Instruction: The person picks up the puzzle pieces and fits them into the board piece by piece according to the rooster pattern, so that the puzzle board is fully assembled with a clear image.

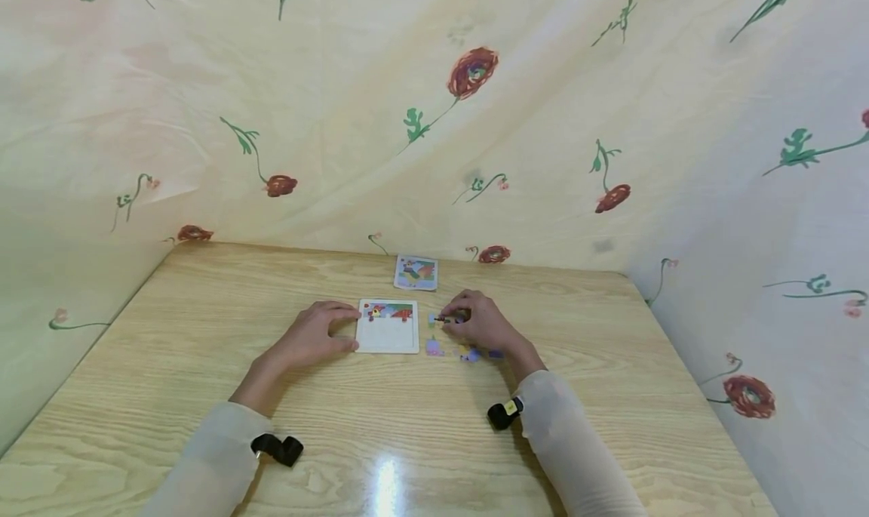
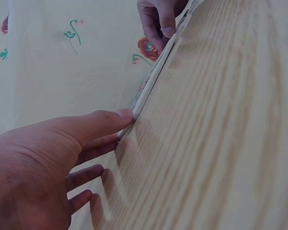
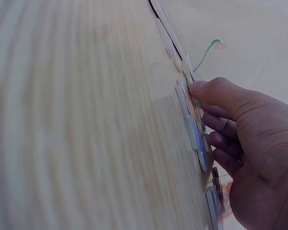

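Note:
A white puzzle board lies flat on the table, its top strip filled with a colourful picture and its lower part plain white. My left hand touches the board's left edge with thumb and fingertips, the other fingers loosely spread in the left wrist view. To the right of the board, my right hand pinches a small puzzle piece between thumb and fingers; its picture is too small to make out. Below that hand lie loose puzzle pieces, among them a purple piece and a blue-yellow piece.
Behind the board lies a picture card with a colourful print. The wooden table meets a flowered cloth at the back and sides. Another loose piece lies near the right wrist.

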The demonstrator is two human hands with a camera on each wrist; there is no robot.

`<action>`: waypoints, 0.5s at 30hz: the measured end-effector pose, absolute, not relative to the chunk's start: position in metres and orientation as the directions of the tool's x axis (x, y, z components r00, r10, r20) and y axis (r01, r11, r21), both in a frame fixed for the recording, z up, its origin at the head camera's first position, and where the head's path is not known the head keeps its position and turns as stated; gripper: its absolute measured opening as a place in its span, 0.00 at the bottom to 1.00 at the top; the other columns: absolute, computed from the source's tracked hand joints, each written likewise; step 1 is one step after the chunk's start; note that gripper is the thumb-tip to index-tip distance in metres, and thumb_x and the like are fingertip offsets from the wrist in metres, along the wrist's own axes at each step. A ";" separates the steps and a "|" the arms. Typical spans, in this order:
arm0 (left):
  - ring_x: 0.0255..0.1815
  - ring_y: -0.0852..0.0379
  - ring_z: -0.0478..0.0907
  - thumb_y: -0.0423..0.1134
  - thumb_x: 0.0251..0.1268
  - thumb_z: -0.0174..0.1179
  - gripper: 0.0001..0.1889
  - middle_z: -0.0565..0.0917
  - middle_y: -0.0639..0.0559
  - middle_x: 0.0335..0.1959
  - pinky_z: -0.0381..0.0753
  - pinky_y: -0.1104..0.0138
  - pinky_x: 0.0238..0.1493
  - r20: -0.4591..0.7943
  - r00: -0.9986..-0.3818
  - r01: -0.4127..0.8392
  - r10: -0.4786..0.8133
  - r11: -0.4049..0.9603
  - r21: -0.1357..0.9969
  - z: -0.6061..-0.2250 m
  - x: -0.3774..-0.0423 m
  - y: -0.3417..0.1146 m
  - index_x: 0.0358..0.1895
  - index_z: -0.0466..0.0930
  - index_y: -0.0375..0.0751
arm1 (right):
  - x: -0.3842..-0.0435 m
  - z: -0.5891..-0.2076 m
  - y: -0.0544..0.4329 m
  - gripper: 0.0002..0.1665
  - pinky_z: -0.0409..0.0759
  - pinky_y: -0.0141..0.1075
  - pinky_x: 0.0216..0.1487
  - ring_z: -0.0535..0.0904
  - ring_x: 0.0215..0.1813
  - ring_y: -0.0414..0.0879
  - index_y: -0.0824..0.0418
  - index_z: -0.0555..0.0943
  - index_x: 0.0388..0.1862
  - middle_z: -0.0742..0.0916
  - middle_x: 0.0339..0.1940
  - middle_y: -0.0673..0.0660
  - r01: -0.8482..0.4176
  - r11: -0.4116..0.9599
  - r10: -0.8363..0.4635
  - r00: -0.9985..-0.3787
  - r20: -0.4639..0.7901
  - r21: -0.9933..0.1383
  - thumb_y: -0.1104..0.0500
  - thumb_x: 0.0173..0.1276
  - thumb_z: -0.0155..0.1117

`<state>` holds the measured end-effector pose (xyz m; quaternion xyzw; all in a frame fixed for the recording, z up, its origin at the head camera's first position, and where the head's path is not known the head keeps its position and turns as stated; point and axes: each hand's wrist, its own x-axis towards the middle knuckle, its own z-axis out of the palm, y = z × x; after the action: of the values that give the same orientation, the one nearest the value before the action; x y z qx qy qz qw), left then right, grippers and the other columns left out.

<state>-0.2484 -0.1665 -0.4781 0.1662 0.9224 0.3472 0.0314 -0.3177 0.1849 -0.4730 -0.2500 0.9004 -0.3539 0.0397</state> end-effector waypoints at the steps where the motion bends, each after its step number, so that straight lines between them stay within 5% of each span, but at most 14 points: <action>1: 0.79 0.35 0.62 0.48 0.65 0.69 0.29 0.74 0.43 0.74 0.58 0.32 0.75 0.056 -0.944 0.283 0.326 0.704 0.651 -0.478 -0.249 -0.166 0.69 0.79 0.49 | -0.318 -0.473 0.184 0.09 0.77 0.33 0.44 0.77 0.44 0.44 0.54 0.90 0.44 0.86 0.47 0.53 -0.421 0.624 -0.477 -0.873 0.107 -0.659 0.58 0.65 0.76; 8: 0.78 0.35 0.62 0.49 0.65 0.69 0.29 0.74 0.42 0.74 0.57 0.30 0.75 0.069 -0.944 0.288 0.322 0.706 0.647 -0.478 -0.253 -0.167 0.69 0.79 0.48 | -0.321 -0.471 0.176 0.10 0.79 0.35 0.47 0.79 0.45 0.44 0.53 0.90 0.45 0.86 0.48 0.52 -0.443 0.629 -0.477 -0.869 0.133 -0.639 0.55 0.65 0.77; 15: 0.78 0.35 0.62 0.49 0.64 0.69 0.29 0.74 0.42 0.74 0.55 0.30 0.76 0.070 -0.946 0.284 0.318 0.701 0.655 -0.480 -0.254 -0.164 0.69 0.80 0.48 | -0.319 -0.466 0.158 0.11 0.80 0.46 0.61 0.79 0.56 0.48 0.52 0.91 0.46 0.85 0.51 0.50 -0.442 0.617 -0.492 -0.862 0.118 -0.651 0.53 0.66 0.76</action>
<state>-0.2539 -0.1642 -0.4797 0.1632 0.9218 0.3508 0.0241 -0.3191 0.1584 -0.4661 -0.2599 0.8986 -0.3517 0.0360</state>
